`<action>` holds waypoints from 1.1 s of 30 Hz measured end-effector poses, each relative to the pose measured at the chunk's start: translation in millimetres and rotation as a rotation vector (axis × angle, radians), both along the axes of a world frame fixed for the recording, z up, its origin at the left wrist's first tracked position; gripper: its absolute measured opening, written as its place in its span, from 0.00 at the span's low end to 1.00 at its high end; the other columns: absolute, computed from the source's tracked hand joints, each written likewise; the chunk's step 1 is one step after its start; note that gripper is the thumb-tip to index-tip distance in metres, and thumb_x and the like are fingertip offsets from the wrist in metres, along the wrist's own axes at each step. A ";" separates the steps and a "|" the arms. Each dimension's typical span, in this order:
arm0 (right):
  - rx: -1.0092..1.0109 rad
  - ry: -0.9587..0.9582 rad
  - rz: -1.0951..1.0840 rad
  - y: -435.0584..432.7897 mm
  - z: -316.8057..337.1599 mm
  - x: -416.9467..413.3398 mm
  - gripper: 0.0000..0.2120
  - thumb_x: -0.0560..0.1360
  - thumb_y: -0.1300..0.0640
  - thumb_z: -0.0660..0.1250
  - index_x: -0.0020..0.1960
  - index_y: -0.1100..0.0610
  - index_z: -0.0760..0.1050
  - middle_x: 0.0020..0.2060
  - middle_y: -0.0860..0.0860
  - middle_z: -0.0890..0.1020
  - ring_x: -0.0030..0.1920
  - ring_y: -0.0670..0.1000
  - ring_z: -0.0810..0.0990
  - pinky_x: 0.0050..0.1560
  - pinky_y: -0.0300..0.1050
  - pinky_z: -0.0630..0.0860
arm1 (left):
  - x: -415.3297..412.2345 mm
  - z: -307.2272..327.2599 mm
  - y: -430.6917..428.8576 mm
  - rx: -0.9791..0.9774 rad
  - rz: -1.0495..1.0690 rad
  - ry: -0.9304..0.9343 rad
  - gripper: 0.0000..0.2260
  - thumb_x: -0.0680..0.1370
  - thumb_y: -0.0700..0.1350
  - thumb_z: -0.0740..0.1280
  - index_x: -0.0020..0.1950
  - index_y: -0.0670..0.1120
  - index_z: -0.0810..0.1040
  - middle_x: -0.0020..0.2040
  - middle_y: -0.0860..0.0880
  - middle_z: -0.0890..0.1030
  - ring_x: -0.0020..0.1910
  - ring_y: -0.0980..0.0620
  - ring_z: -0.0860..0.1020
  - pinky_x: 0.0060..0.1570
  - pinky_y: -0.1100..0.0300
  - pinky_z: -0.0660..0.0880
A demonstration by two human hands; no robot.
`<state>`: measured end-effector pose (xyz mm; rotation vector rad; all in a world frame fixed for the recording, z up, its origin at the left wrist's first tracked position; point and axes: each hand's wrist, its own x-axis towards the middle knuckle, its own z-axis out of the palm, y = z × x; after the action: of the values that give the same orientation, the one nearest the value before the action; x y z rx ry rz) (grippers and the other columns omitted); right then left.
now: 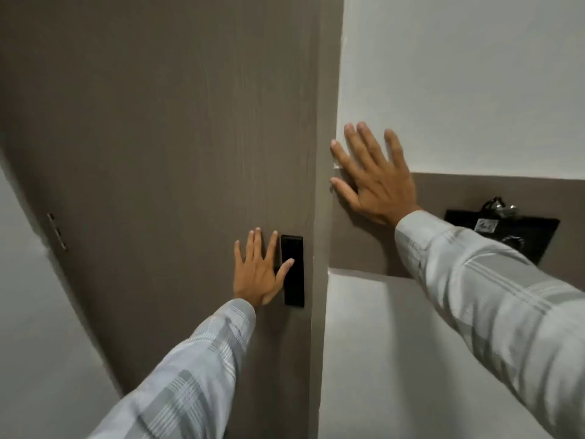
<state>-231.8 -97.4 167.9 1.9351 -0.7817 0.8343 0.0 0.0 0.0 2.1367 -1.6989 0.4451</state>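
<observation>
Beside the lock (296,286), left hand (258,275) flat on door (158,122), right hand (376,182) flat on wall (459,74).

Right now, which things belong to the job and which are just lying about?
In use: door, lock plate, left hand flat on door, right hand flat on wall.
Idle: black bag, metal fitting at door's left edge.
</observation>
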 end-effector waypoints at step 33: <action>0.084 -0.074 0.039 1.3 -2.1 6.7 0.32 0.82 0.40 0.50 0.80 0.56 0.55 0.79 0.60 0.58 0.80 0.59 0.56 0.77 0.64 0.52 | 25.0 -15.8 34.6 0.109 0.011 -0.017 0.38 0.75 0.74 0.44 0.57 0.49 0.81 0.61 0.42 0.81 0.68 0.43 0.72 0.75 0.39 0.55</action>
<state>-225.0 -96.1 165.8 2.0086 -0.8379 0.9143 25.0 34.6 -15.8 2.2259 -1.7588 0.3828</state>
